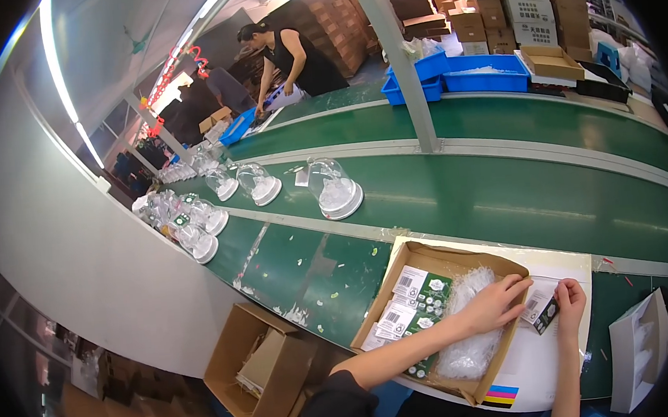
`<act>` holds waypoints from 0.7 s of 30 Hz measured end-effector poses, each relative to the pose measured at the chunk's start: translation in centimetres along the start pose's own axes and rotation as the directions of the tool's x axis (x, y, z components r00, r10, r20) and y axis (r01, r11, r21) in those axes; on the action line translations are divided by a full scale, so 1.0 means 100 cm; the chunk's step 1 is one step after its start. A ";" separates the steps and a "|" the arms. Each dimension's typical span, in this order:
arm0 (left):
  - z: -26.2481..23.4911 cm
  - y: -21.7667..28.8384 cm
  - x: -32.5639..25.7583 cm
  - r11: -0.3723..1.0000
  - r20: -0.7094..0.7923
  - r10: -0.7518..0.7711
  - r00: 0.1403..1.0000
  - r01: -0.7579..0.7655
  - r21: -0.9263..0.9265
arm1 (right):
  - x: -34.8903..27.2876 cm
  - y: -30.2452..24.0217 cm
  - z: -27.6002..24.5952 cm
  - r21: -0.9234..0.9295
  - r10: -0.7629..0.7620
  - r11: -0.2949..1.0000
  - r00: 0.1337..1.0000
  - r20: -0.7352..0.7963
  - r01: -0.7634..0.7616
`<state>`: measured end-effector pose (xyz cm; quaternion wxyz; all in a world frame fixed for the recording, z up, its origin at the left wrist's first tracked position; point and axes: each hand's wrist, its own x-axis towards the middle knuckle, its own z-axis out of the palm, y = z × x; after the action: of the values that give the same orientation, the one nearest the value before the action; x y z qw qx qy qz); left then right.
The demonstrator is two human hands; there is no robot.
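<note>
Head view, looking down at the green conveyor bench [504, 204], and everything here is placed against the shallow cardboard tray [431, 264] at the near edge. Just right of the tray's right wall, both hands meet over a small printed card [542, 308]. The right hand [570, 304] pinches the card's right edge between thumb and fingertips, the other fingers curled in. The left hand [495, 303] reaches across the tray's right wall, fingers extended and close together, tips on the card's left end.

That card looks thin, light and a bit springy, easy to bend or crease, so I'd judge an edge pinch like this one the sensible hold. It sits over a white sheet [542, 360] that runs out from under the tray.

Inside the tray: on the left side, more green-and-white printed cards [414, 300] lie overlapping, and on the right side a heap of clear plastic bags [470, 327], soft, slippery stuff that will slide about.

Left of and below the tray, off the bench, an open brown carton [256, 365] stands on the floor with folded cardboard in it. Right of the tray stands a white divided box [638, 350]; its contents I can't make out.

Beyond the tray, up the belt, clear domes on white bases [335, 189] stand in a loose line, fragile-looking. Farther still, blue bins [487, 74] and a person bending over the far side.
</note>
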<state>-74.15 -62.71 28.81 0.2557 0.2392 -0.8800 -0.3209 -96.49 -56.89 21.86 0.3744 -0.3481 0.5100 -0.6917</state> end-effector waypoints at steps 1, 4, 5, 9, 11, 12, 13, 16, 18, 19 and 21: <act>0.001 0.000 -0.001 1.000 -0.001 0.000 1.000 0.000 0.000 | -0.001 0.002 -0.002 -0.015 0.000 1.000 1.000 0.005 0.000; 0.004 -0.004 0.002 0.999 0.014 0.001 1.000 -0.002 0.034 | 0.003 0.005 -0.004 -0.037 -0.003 0.999 1.000 0.000 0.003; 0.003 -0.004 -0.001 1.000 0.013 -0.008 1.000 0.008 0.023 | 0.000 0.007 -0.003 -0.041 0.008 0.999 1.000 -0.008 -0.009; 0.004 -0.004 0.001 1.000 -0.015 0.005 1.000 -0.005 -0.003 | 0.002 0.006 -0.002 -0.034 -0.026 0.999 1.000 0.013 0.027; 0.006 -0.006 -0.001 1.000 -0.002 0.003 1.000 -0.003 0.018 | 0.002 0.012 -0.006 -0.030 -0.015 0.999 1.000 -0.001 0.015; 0.007 -0.007 0.001 0.999 0.013 0.000 1.000 0.000 0.039 | 0.004 0.013 -0.007 -0.031 -0.020 0.999 1.000 -0.003 0.020; 0.008 -0.009 0.003 0.999 0.012 0.005 1.000 -0.006 0.039 | 0.006 0.013 -0.007 -0.040 -0.020 0.999 1.000 0.003 0.021; 0.006 -0.007 -0.003 1.000 0.011 -0.015 1.000 0.015 0.025 | 0.003 0.009 0.000 -0.040 -0.011 0.999 1.000 0.006 0.011; 0.004 -0.005 0.001 1.000 -0.001 -0.014 1.000 0.014 0.013 | 0.003 0.008 -0.002 -0.038 -0.012 0.999 1.000 0.013 0.012; 0.006 -0.005 -0.002 1.000 -0.001 -0.017 1.000 0.017 0.010 | 0.001 0.012 -0.005 -0.043 -0.004 0.999 1.000 0.008 0.004; 0.009 -0.010 0.000 0.998 0.002 0.007 1.000 -0.007 0.057 | 0.006 0.015 -0.008 -0.051 -0.009 0.999 1.000 -0.001 0.009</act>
<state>-74.44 -63.00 27.58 0.2491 0.2428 -0.8899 -0.2950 -97.16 -57.34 20.29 0.3621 -0.3591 0.5262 -0.6805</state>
